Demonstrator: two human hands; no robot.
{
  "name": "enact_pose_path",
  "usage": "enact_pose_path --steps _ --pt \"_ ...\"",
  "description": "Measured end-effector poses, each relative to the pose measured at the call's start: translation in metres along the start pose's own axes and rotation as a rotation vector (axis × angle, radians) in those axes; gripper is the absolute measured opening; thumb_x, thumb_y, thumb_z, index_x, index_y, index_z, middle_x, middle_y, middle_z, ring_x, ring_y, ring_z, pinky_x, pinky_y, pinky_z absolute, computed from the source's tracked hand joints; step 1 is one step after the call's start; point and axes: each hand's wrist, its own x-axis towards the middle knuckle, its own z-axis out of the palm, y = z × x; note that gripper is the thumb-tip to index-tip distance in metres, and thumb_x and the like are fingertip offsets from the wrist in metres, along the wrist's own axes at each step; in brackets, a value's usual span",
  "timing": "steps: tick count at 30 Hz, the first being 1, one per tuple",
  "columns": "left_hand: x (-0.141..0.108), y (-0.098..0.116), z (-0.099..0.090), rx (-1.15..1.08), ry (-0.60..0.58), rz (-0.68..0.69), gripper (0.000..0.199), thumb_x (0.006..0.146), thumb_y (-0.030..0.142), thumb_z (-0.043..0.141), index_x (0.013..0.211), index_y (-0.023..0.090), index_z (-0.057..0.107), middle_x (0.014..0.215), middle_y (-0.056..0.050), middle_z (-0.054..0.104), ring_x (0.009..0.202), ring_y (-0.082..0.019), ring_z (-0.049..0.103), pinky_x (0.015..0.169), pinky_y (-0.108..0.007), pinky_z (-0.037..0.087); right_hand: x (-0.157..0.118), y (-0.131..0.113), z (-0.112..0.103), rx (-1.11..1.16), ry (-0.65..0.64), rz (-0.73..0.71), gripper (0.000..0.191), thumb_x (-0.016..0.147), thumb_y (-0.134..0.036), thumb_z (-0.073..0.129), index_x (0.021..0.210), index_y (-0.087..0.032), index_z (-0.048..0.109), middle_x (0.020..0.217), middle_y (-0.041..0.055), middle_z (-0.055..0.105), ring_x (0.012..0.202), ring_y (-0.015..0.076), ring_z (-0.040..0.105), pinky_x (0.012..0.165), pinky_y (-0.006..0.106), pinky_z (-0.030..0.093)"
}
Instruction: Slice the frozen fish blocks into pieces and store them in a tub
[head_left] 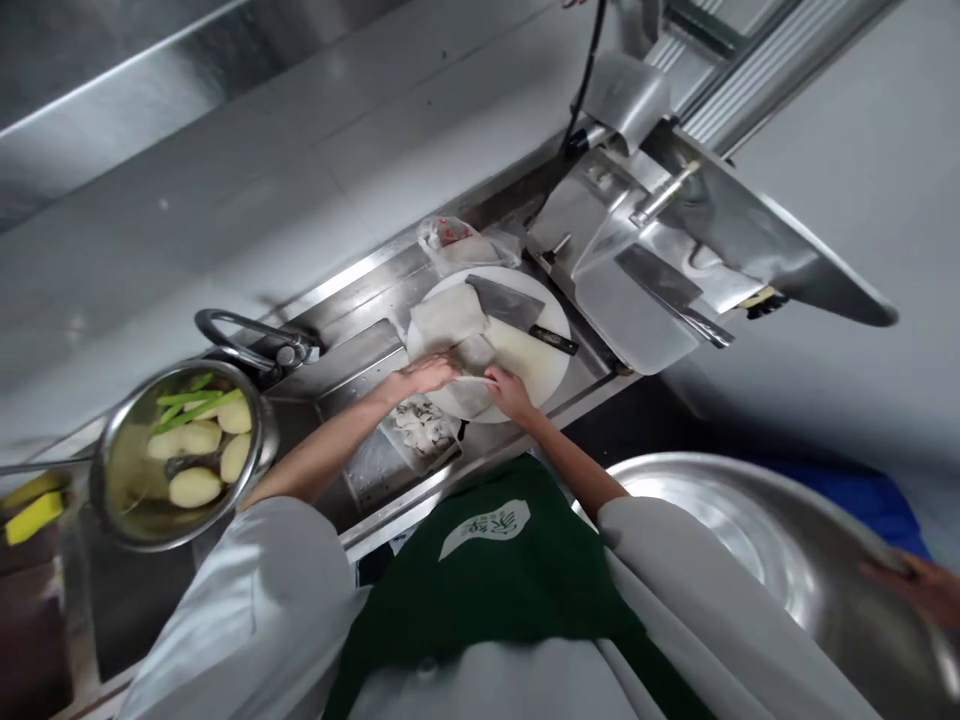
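Note:
My left hand (431, 373) and my right hand (510, 392) are close together over the near edge of a round white cutting board (529, 365). Their fingers pinch a thin, pale sheet (474, 380), one hand at each end. What the sheet is made of I cannot tell. Beyond my left hand, a stack of whitish sheets (448, 314) lies on the board. A cleaver (506, 302) rests flat at the board's far right, its black handle over the rim. Just below my left hand is a container of white scraps (421, 425).
Potatoes and green stalks sit in a metal pot (259, 450) at left, beside a curved faucet (232, 330). A plastic bag (465, 245) lies behind the board. A metal slicing machine (637, 230) stands at right. Another person's hand (919, 585) touches a large metal basin (697, 490).

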Motion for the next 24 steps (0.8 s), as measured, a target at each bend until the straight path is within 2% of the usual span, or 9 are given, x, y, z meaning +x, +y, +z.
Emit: enact_pose_path --steps 3,6,8,11,14,17,20,22,24 --pt "-0.036 0.024 -0.003 -0.098 -0.107 -0.054 0.017 0.079 0.017 0.06 0.068 0.025 0.07 0.075 -0.006 0.071 0.078 -0.023 0.068 0.087 -0.032 0.05 -0.014 0.0 -0.005 0.182 -0.04 -0.137 0.025 0.104 -0.029 0.05 0.116 -0.018 0.068 0.113 0.0105 0.074 0.109 0.024 0.066 0.1 0.035 0.05" --pt "-0.069 0.05 -0.02 -0.216 -0.122 -0.12 0.017 0.082 0.02 0.059 0.071 0.025 0.071 0.072 -0.006 0.07 0.072 -0.022 0.065 0.076 -0.031 0.048 -0.024 -0.01 -0.016 0.327 -0.08 -0.233 0.022 0.1 -0.034 0.054 0.108 -0.022 0.071 0.107 0.0087 0.074 0.105 0.0242 0.067 0.1 0.037 0.051" --pt "-0.083 0.062 -0.036 -0.321 -0.069 -0.137 0.02 0.088 0.024 0.06 0.073 0.023 0.073 0.067 -0.004 0.067 0.065 -0.019 0.061 0.068 -0.029 0.045 -0.024 -0.018 -0.025 0.46 -0.06 -0.206 0.021 0.097 -0.04 0.059 0.104 -0.024 0.072 0.102 0.0065 0.074 0.1 0.0235 0.068 0.097 0.038 0.052" --pt "-0.089 0.067 -0.055 -0.559 0.051 -0.194 0.027 0.093 0.036 0.064 0.074 0.019 0.072 0.061 0.0 0.059 0.055 -0.013 0.053 0.056 -0.025 0.038 -0.01 -0.025 -0.031 0.795 -0.007 -0.034 0.029 0.089 -0.051 0.069 0.103 -0.026 0.069 0.097 0.0039 0.072 0.092 0.0217 0.068 0.087 0.036 0.056" --pt "-0.082 0.052 -0.058 -0.847 0.145 -0.29 0.032 0.085 0.044 0.077 0.071 0.016 0.07 0.061 0.001 0.058 0.053 -0.011 0.053 0.051 -0.021 0.038 0.01 -0.028 -0.02 1.247 -0.172 0.158 0.046 0.076 -0.06 0.078 0.102 -0.027 0.06 0.094 0.0016 0.069 0.082 0.0204 0.068 0.072 0.035 0.058" --pt "-0.068 0.025 -0.05 -1.156 0.345 -0.426 0.033 0.073 0.044 0.086 0.073 0.014 0.07 0.065 0.0 0.063 0.057 -0.013 0.061 0.056 -0.023 0.049 0.03 -0.032 -0.007 1.464 -0.342 0.238 0.053 0.07 -0.061 0.082 0.097 -0.027 0.052 0.087 -0.0019 0.064 0.073 0.0181 0.068 0.067 0.034 0.058" --pt "-0.052 -0.003 -0.047 -1.363 0.563 -0.579 0.029 0.067 0.035 0.087 0.08 0.015 0.071 0.07 -0.001 0.068 0.059 -0.014 0.064 0.059 -0.025 0.055 0.057 -0.041 -0.014 1.464 -0.261 0.247 0.048 0.075 -0.059 0.078 0.093 -0.028 0.047 0.085 -0.0034 0.061 0.069 0.015 0.065 0.064 0.029 0.055" --pt "-0.039 -0.016 -0.052 -1.434 0.608 -0.602 0.029 0.066 0.029 0.086 0.087 0.015 0.073 0.075 -0.001 0.071 0.06 -0.013 0.066 0.059 -0.024 0.056 0.081 -0.046 -0.031 1.417 -0.166 0.239 0.043 0.08 -0.056 0.075 0.097 -0.028 0.047 0.087 -0.0031 0.061 0.069 0.0143 0.064 0.063 0.027 0.054" --pt "-0.025 -0.028 -0.061 -1.478 0.588 -0.558 0.034 0.067 0.024 0.085 0.097 0.014 0.073 0.082 -0.003 0.074 0.065 -0.014 0.069 0.062 -0.025 0.058 0.108 -0.046 -0.051 1.358 -0.081 0.189 0.04 0.084 -0.054 0.07 0.106 -0.029 0.049 0.088 -0.0022 0.061 0.072 0.0143 0.063 0.064 0.026 0.054"
